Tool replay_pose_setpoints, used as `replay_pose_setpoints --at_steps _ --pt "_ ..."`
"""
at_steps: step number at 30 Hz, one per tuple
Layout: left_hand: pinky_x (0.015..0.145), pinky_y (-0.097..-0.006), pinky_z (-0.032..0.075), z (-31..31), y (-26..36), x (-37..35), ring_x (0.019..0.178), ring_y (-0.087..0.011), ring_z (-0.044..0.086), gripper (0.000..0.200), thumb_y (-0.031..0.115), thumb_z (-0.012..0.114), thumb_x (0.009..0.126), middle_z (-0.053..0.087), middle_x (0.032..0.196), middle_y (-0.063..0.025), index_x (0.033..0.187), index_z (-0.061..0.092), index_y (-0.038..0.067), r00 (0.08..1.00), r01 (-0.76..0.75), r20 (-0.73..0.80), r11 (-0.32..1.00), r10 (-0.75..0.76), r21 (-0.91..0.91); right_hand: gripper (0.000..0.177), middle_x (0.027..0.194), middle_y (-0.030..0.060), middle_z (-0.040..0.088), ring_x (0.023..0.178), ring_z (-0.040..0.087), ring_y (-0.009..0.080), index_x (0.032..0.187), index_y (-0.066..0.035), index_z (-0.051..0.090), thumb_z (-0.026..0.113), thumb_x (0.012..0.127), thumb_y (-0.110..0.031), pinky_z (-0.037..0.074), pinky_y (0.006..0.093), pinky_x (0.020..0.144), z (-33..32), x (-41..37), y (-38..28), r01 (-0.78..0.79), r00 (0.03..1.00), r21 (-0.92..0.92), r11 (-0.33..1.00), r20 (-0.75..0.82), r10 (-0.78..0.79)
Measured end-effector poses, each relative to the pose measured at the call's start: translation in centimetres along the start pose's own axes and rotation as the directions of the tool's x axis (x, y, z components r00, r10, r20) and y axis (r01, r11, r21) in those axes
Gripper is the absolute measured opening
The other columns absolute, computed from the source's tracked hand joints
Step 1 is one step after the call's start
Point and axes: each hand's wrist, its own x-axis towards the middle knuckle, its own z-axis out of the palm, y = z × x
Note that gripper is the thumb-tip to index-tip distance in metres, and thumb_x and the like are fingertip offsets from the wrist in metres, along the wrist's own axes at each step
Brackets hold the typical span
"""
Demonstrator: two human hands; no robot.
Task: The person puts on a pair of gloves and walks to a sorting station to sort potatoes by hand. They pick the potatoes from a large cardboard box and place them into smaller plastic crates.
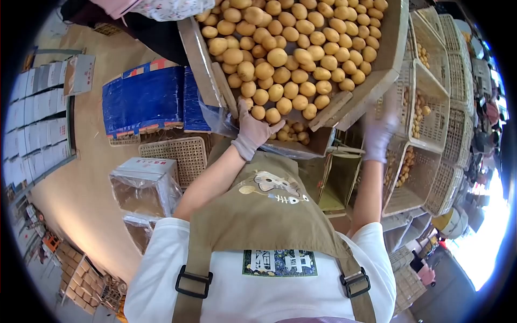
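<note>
Round orange-yellow fruit (291, 59) covers a sloping tray with wooden sides (377, 86) in front of me. My left hand (253, 128), in a pale glove, is at the tray's narrow near opening, fingers apart, beside the lowest fruit. Just below that opening, a box (318, 144) lined with clear plastic holds more of the fruit. Off to the right, my gloved right hand (381, 132) is smeared by motion next to the plastic crates (431, 107). Whether it holds anything cannot be made out.
Stacked crates on the right contain some fruit. Left of me are a blue-covered stack (142, 102), a woven-pattern crate (180, 156) and a carton with plastic lining (142, 185). White cartons (37, 107) line the far left. Another person's floral sleeve (172, 8) shows at the top.
</note>
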Motion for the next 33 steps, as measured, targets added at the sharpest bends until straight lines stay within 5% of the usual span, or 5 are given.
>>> replay_pose_setpoints --at_steps 5,18,24,27,33 --pt "0.114 -0.0682 0.023 -1.2 1.0 -0.4 0.148 -0.0291 0.031 0.074 0.072 0.032 0.096 0.034 0.160 0.0008 0.154 0.032 0.026 0.996 0.055 0.062 0.995 -0.061 0.083 0.046 0.122 0.0121 0.064 0.115 0.060 0.0306 0.125 -0.013 0.062 0.070 0.082 -0.026 0.031 0.0544 0.114 4.9 -6.4 -7.3 0.197 0.796 -0.010 0.980 0.586 -0.154" --pt "0.114 -0.0477 0.035 -6.3 1.2 0.0 0.128 -0.0297 0.050 0.063 0.054 0.065 0.087 0.060 0.134 -0.0057 0.133 0.059 0.011 1.000 -0.013 0.014 0.964 0.010 0.264 0.040 0.137 0.0104 0.058 0.127 0.054 0.0286 0.124 -0.016 0.066 0.060 0.089 -0.034 0.031 0.0500 0.113 6.7 -3.1 -5.7 0.163 0.732 -0.065 0.984 0.677 -0.076" --pt "0.115 -0.0428 0.032 -1.3 1.2 0.4 0.134 -0.0274 0.043 0.087 0.057 0.077 0.076 0.053 0.141 -0.0087 0.140 0.043 0.008 0.853 -0.415 0.461 -0.217 0.244 0.883 0.043 0.141 0.0135 0.056 0.129 0.052 0.0320 0.130 -0.013 0.062 0.059 0.091 -0.032 0.030 0.0480 0.116 6.6 -1.9 -5.4 0.114 0.653 -0.075 0.991 0.758 -0.018" --pt "0.113 -0.0679 0.020 -1.7 1.4 0.9 0.143 -0.0352 0.033 0.072 0.057 0.042 0.095 0.039 0.154 -0.0097 0.150 0.034 0.012 0.975 -0.148 0.216 0.881 0.054 0.450 0.043 0.138 0.0140 0.058 0.126 0.055 0.0318 0.130 -0.013 0.062 0.059 0.091 -0.031 0.031 0.0460 0.115 6.4 -3.2 -5.0 0.157 0.713 -0.054 0.986 0.697 -0.075" --pt "0.115 -0.0701 0.019 -0.9 1.7 0.6 0.146 -0.0349 0.031 0.069 0.059 0.034 0.099 0.037 0.158 -0.0088 0.153 0.032 0.016 0.982 0.006 0.179 0.967 -0.053 0.254 0.038 0.117 0.0061 0.064 0.103 0.062 0.0270 0.120 -0.016 0.063 0.068 0.082 -0.019 0.046 0.0448 0.099 6.3 -4.2 -6.1 0.212 0.784 -0.028 0.977 0.602 -0.153"
